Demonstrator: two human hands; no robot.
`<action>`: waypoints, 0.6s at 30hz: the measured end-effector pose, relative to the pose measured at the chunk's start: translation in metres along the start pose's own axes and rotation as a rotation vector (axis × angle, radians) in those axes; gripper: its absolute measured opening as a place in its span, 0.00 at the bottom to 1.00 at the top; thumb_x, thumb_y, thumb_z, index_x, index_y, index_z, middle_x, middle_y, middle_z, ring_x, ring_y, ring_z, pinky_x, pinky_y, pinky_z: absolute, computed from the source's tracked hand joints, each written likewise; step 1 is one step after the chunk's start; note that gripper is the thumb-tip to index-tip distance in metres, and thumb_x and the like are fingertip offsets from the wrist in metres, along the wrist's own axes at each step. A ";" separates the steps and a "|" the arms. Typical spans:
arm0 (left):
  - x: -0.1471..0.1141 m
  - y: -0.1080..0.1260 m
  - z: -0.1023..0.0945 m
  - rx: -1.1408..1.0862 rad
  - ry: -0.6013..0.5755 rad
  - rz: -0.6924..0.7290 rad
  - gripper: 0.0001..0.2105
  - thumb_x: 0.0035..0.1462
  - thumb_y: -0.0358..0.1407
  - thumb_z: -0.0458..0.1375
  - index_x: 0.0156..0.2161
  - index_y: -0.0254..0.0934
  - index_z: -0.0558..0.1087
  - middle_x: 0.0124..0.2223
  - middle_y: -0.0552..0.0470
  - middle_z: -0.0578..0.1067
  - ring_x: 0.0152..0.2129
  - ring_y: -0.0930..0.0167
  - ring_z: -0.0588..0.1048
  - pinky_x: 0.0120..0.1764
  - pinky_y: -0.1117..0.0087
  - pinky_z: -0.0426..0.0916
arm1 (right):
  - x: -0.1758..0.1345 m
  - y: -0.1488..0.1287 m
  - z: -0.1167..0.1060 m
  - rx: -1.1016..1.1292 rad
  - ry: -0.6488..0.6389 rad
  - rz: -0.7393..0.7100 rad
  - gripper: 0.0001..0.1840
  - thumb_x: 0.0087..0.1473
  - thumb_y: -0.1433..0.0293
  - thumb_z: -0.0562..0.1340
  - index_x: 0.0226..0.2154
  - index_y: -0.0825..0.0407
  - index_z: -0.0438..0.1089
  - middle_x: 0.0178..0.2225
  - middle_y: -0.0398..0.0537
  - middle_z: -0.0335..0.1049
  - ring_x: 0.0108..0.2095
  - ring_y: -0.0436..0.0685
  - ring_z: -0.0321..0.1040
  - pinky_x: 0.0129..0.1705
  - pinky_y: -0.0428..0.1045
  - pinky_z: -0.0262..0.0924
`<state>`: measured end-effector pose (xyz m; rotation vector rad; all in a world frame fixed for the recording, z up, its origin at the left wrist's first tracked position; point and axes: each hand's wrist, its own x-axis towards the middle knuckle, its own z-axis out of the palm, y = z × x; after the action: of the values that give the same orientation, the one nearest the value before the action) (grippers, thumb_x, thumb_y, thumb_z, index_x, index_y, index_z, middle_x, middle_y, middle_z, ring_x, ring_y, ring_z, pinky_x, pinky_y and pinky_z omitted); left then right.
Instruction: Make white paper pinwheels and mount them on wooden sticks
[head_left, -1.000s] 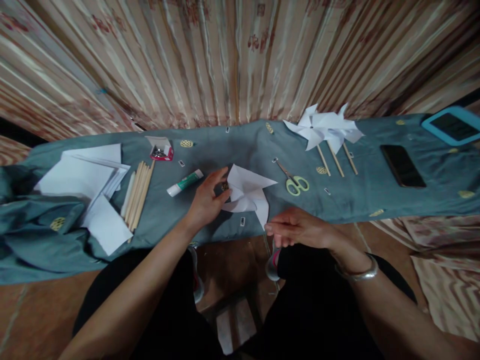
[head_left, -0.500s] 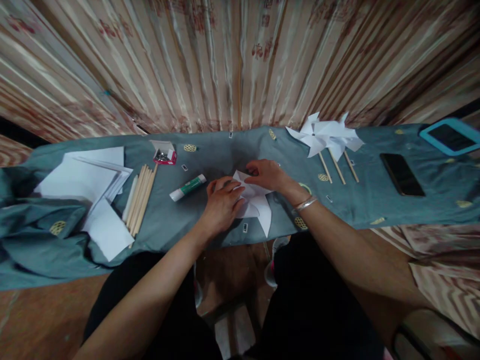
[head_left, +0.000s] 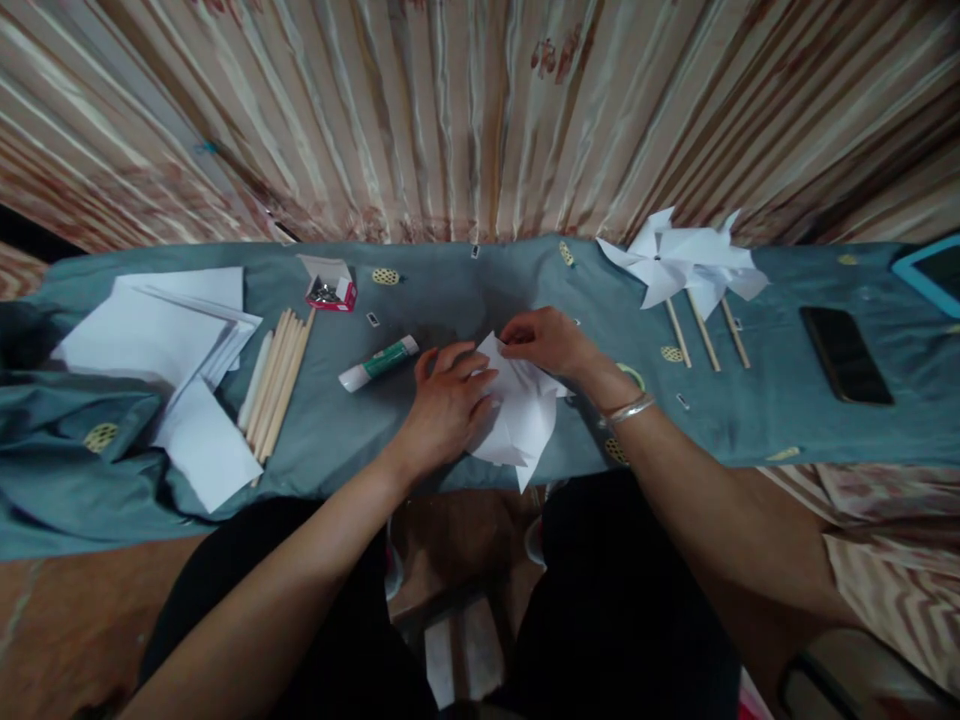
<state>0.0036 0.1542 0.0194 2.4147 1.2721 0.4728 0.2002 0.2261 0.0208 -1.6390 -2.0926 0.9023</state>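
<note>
A folded white paper pinwheel [head_left: 521, 410] without a stick is between my hands at the table's front edge, its blades partly raised and one point hanging toward me. My left hand [head_left: 448, 405] grips its left side, fingers stretched over the paper and thumb near the middle. My right hand [head_left: 551, 343] is closed in a pinch on the upper right of the paper, fingertips partly hidden. Left of my left hand lies a green and white glue stick [head_left: 379, 363]. Behind my right wrist, a pale green ring-shaped item [head_left: 631, 376] shows in part.
White paper sheets [head_left: 165, 330] and a bundle of wooden sticks [head_left: 279, 380] lie at left. An open small red box [head_left: 331, 290] holds metal pins. Finished pinwheels [head_left: 682, 262] on sticks, a black phone [head_left: 846, 354] and a blue-framed device [head_left: 934, 280] are at right. A curtain [head_left: 450, 120] hangs behind.
The pinwheel has turned and its blades have shifted, with one point now nearer the front edge. Both hands stay on it. The view has moved slightly left.
</note>
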 end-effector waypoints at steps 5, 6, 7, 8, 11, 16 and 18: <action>-0.016 -0.003 -0.016 -0.169 0.013 0.048 0.13 0.57 0.38 0.59 0.47 0.42 0.77 0.53 0.49 0.77 0.55 0.59 0.68 0.57 0.50 0.59 | -0.019 0.016 0.000 0.136 0.173 -0.004 0.11 0.51 0.69 0.64 0.38 0.54 0.78 0.33 0.48 0.78 0.32 0.54 0.73 0.36 0.48 0.64; -0.021 -0.002 -0.018 -0.196 0.017 0.070 0.13 0.56 0.39 0.61 0.46 0.42 0.77 0.50 0.49 0.78 0.54 0.60 0.69 0.55 0.52 0.61 | -0.026 0.020 -0.001 0.153 0.231 -0.002 0.12 0.53 0.68 0.63 0.39 0.54 0.77 0.33 0.49 0.78 0.32 0.54 0.72 0.35 0.49 0.64; -0.025 0.000 -0.020 -0.201 0.040 0.084 0.13 0.54 0.40 0.62 0.45 0.43 0.78 0.49 0.49 0.78 0.53 0.59 0.69 0.55 0.51 0.61 | -0.033 0.024 -0.003 0.183 0.276 0.001 0.13 0.54 0.67 0.62 0.40 0.55 0.77 0.33 0.49 0.78 0.31 0.55 0.72 0.34 0.49 0.64; -0.030 0.001 -0.020 -0.182 0.036 0.101 0.15 0.53 0.41 0.64 0.46 0.45 0.77 0.51 0.49 0.77 0.54 0.58 0.68 0.55 0.50 0.60 | -0.040 0.027 -0.004 0.221 0.317 0.005 0.14 0.54 0.66 0.61 0.40 0.55 0.77 0.33 0.50 0.77 0.31 0.55 0.71 0.33 0.49 0.64; -0.040 0.005 -0.016 -0.115 0.019 0.170 0.15 0.50 0.40 0.66 0.45 0.45 0.77 0.51 0.49 0.76 0.53 0.56 0.67 0.55 0.48 0.59 | -0.059 0.031 -0.009 0.300 0.362 0.015 0.12 0.55 0.65 0.62 0.38 0.53 0.77 0.34 0.49 0.78 0.32 0.56 0.72 0.34 0.50 0.64; -0.043 0.006 -0.003 -0.068 -0.019 0.263 0.07 0.57 0.32 0.61 0.42 0.41 0.77 0.43 0.50 0.77 0.46 0.61 0.70 0.50 0.52 0.61 | -0.079 0.021 -0.012 0.329 0.336 0.056 0.10 0.54 0.64 0.63 0.36 0.50 0.78 0.31 0.47 0.79 0.30 0.55 0.72 0.31 0.50 0.64; -0.040 0.004 -0.001 -0.070 -0.004 0.259 0.06 0.61 0.31 0.58 0.40 0.40 0.77 0.41 0.51 0.77 0.43 0.63 0.71 0.48 0.55 0.62 | -0.085 0.015 -0.012 0.326 0.300 0.054 0.10 0.54 0.64 0.63 0.36 0.50 0.78 0.31 0.47 0.79 0.28 0.54 0.71 0.29 0.48 0.64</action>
<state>-0.0153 0.1185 0.0171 2.5299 0.9276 0.5727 0.2423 0.1506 0.0303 -1.5536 -1.6153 0.8950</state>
